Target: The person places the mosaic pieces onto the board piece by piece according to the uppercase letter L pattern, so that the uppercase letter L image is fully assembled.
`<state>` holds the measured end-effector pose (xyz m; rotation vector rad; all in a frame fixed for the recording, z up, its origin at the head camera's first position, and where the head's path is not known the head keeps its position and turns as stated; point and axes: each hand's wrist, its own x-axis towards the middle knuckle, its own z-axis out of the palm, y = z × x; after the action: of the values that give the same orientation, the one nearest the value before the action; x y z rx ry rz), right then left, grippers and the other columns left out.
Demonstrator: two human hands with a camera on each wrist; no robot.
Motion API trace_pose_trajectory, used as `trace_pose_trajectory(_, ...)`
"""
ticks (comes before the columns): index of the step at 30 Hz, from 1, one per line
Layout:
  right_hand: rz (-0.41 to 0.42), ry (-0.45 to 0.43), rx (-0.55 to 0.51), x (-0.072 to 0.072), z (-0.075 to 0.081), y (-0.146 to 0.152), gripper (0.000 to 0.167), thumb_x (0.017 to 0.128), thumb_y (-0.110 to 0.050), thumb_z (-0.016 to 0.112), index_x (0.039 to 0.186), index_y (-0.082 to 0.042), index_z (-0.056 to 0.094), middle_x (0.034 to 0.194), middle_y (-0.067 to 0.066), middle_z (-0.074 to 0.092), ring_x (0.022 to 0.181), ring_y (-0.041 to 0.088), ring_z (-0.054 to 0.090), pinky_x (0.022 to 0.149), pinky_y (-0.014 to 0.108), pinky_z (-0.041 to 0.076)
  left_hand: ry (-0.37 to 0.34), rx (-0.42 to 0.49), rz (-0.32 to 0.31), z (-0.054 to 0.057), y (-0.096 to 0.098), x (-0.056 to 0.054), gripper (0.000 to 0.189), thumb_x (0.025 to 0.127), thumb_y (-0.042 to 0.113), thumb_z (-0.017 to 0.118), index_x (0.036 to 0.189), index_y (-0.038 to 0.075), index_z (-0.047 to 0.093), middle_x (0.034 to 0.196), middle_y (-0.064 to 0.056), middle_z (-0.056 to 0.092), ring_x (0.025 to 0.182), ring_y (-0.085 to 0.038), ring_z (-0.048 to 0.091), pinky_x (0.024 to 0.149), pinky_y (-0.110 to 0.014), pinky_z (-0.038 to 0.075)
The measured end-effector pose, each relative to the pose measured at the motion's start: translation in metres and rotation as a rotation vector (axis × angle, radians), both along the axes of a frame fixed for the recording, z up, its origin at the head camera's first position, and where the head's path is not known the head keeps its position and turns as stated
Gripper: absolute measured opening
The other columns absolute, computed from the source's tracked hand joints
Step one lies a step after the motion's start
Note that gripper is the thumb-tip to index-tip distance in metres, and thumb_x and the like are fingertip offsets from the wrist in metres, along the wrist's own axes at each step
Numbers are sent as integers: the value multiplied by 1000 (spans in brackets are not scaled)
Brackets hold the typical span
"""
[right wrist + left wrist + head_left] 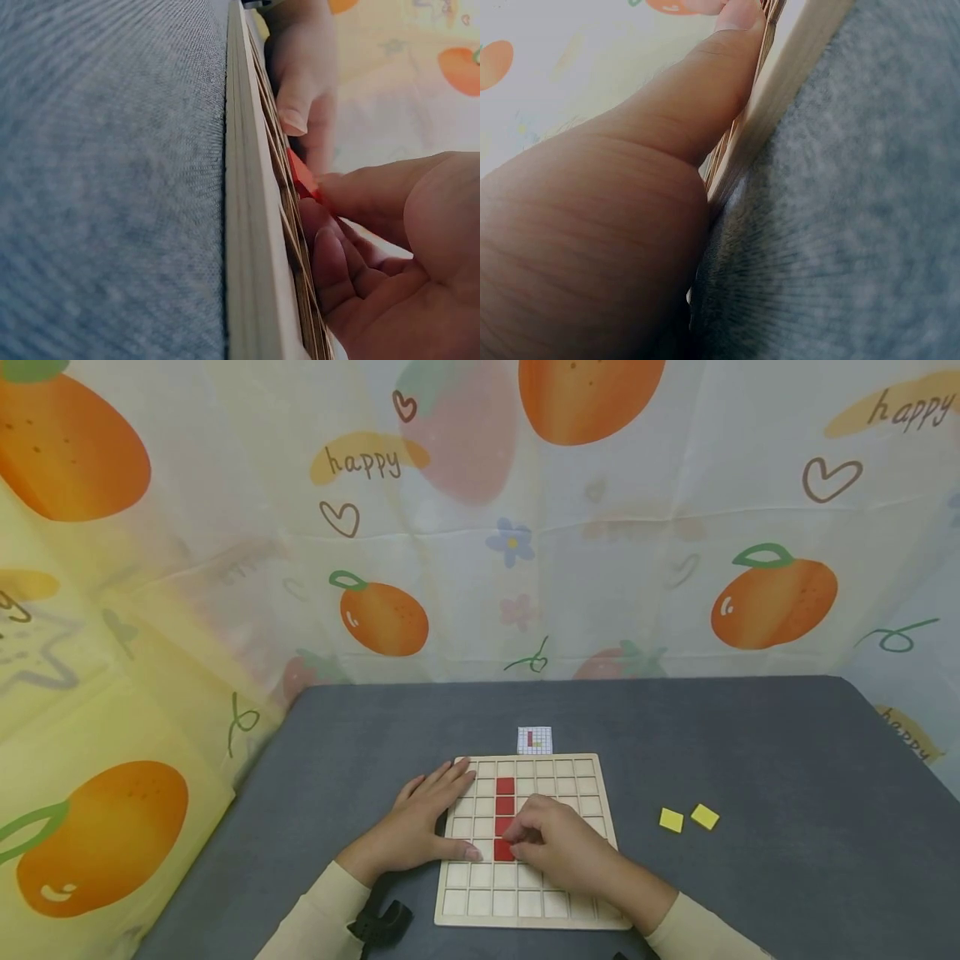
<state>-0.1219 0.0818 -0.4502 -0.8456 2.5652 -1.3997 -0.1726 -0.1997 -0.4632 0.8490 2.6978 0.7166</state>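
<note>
A wooden grid board (467, 903) lies on the table with red square tiles (505, 805) in one column of its cells. My right hand (558, 843) is over the board's middle, thumb and fingers pinching the lowest red tile (503, 850). In the right wrist view that red tile (302, 177) stands tilted at the grid, one edge up between thumb and fingertips. My left hand (420, 822) rests on the board's left side, fingers extended to the upper left corner and thumb spread over the left cells. The left wrist view shows its thumb (705, 90) along the board's edge.
Two yellow square tiles (671, 820) lie on the grey table (787, 760) right of the board. A small card with a printed grid pattern (535, 740) touches the board's back edge. A black strap-like object (382, 925) is by the left wrist. A fruit-print curtain (450, 552) hangs behind.
</note>
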Motion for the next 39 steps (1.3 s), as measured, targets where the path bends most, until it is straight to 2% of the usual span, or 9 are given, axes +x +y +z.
trace_pose_trajectory(5,33,17,8,-1,-1,2,14,93,0,78,100,-10,85,95,-12,63,86,6,58,77,30,52,10,-7,0,0,0,0,116,86,76,79,174,17,31,181,1,14,166,-28,7,124,-67,3)
trace_pose_trajectory(12,63,-12,5,-1,1,4,13,97,-6,79,108,-9,85,95,-11,63,83,5,56,74,28,50,14,-5,-1,0,-1,0,116,86,76,79,174,16,31,181,0,15,166,-29,7,124,-68,3)
trace_pose_trajectory(16,104,-68,-46,-1,3,7,15,102,-14,78,117,-10,82,101,-8,68,88,7,61,78,29,54,11,1,-3,0,-1,0,116,86,75,80,174,16,32,181,0,14,166,-29,6,124,-68,3)
trace_pose_trajectory(19,127,-140,-84,-1,7,12,23,106,-22,76,125,-10,78,108,-7,70,95,11,65,83,32,56,9,6,-8,0,-1,-1,116,87,75,80,174,16,32,181,0,14,166,-29,6,124,-69,3)
trace_pose_trajectory(22,132,-214,-105,-2,12,18,30,110,-31,71,132,-11,76,113,-7,70,99,17,67,86,34,56,4,12,-9,0,0,-1,115,86,75,80,174,16,32,181,0,15,166,-29,6,124,-68,2)
trace_pose_trajectory(28,147,-332,-226,-4,22,35,38,116,-30,57,143,-4,67,126,12,69,106,35,69,84,44,59,-3,5,-3,0,1,-2,116,86,75,80,174,18,32,181,2,14,166,-27,6,124,-67,2)
trace_pose_trajectory(32,159,-335,-278,-5,30,49,47,119,-32,46,149,2,59,130,15,65,114,40,66,89,48,58,0,-3,2,0,1,-1,116,86,75,80,174,18,31,181,2,14,166,-28,6,124,-68,3)
trace_pose_trajectory(39,160,-306,-322,-8,37,78,58,122,-36,29,156,5,50,135,19,61,121,47,62,97,45,57,-11,10,-3,1,-1,0,117,86,73,82,175,17,30,181,3,13,166,-27,5,124,-68,3)
